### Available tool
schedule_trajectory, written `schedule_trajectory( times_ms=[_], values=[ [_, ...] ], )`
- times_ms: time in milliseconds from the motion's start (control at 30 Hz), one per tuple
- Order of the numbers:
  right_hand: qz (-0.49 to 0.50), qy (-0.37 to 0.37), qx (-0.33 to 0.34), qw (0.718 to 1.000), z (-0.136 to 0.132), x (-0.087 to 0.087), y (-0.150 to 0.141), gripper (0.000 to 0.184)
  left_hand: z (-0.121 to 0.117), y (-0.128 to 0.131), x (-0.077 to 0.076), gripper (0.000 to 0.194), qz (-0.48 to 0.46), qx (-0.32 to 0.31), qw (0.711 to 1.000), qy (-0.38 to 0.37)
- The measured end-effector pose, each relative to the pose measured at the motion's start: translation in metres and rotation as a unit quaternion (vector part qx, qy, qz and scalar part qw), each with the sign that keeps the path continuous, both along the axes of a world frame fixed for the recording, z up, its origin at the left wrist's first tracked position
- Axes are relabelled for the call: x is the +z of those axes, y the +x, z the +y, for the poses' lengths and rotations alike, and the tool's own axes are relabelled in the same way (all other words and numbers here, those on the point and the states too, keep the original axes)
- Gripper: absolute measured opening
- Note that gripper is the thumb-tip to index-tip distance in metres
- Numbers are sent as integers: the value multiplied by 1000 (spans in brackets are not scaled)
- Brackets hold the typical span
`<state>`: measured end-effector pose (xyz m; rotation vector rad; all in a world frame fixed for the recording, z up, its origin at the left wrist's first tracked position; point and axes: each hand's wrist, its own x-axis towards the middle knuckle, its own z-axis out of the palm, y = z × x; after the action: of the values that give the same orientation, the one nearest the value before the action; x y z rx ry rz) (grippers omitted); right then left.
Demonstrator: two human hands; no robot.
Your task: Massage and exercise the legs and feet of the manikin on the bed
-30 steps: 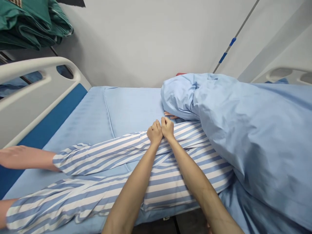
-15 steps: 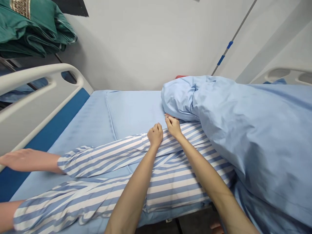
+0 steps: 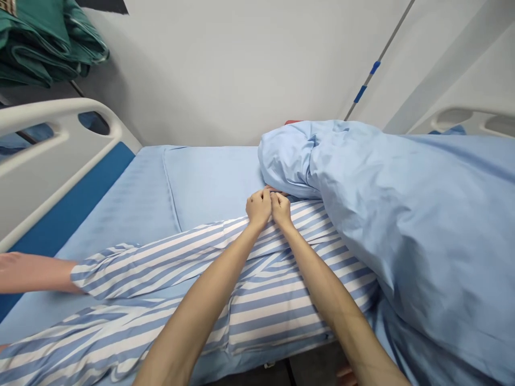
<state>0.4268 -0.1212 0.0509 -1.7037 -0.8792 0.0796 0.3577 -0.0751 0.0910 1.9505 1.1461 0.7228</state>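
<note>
While both clench, left hand touches right hand.

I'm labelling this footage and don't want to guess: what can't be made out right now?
All in the head view:
Whether the left hand or right hand grips the striped trousers: curled fingers hide it.
Most of the lying figure's hand: behind the fists and blue quilt.
What the red item is: quilt covers most.
Toes of the farther foot: left edge.
Whose fingers show below: right forearm and bottom edge.

Blue-and-white striped trousers, plain pale-blue quilt.
</note>
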Motion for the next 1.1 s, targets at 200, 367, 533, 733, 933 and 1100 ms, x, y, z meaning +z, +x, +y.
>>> schedule_trajectory(
  times_ms=[200, 367, 533, 733, 933, 1100],
  values=[
    [9, 7, -17, 1000, 1, -3, 0, 42, -2, 0, -15, 42, -43, -6, 999, 2],
    [-8, -19, -36, 999, -1, -4, -6, 42, -12, -9, -36, 38, 96, -21, 994, 55],
    [-155, -176, 20, 972, -6, 18, -1, 35, -10, -15, -39, 39, 137, -31, 986, 89],
    [-136, -116, 1, 984, -20, 22, 29, 44, -10, -15, -41, 38, 141, -22, 986, 84],
    [-186, -223, -99, 952, -28, 1, 31, 36, -7, -18, -41, 36, 89, -56, 993, 55],
    [-210, -277, -122, 930, -27, 7, 27, 34, 43, -93, -45, 37, 76, -77, 994, 7]
  ],
)
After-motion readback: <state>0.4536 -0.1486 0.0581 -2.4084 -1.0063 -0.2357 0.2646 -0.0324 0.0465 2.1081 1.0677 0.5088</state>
